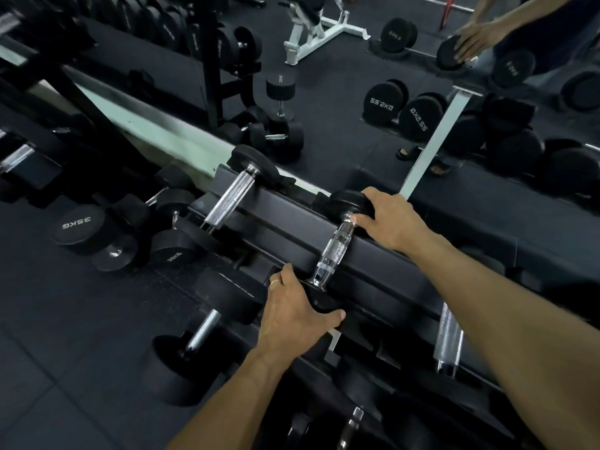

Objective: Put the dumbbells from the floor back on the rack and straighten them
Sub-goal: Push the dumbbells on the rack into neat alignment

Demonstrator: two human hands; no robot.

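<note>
Left hand (293,315), a ring on one finger, grips the near round black rubber head of a dumbbell (334,248); right hand (389,219) curls over the far head. The dumbbell lies across the top rail of the black metal rack (285,219), its knurled chrome handle bare between the hands. A second dumbbell (232,196) rests on the same rail to the left, and further ones (107,235) lie on the dark rubber-tiled floor (65,336).

A dim gym with a dark rubber tile floor (65,368). Behind the floor a wall mirror (357,92) reflects a white bench frame (319,35).
</note>
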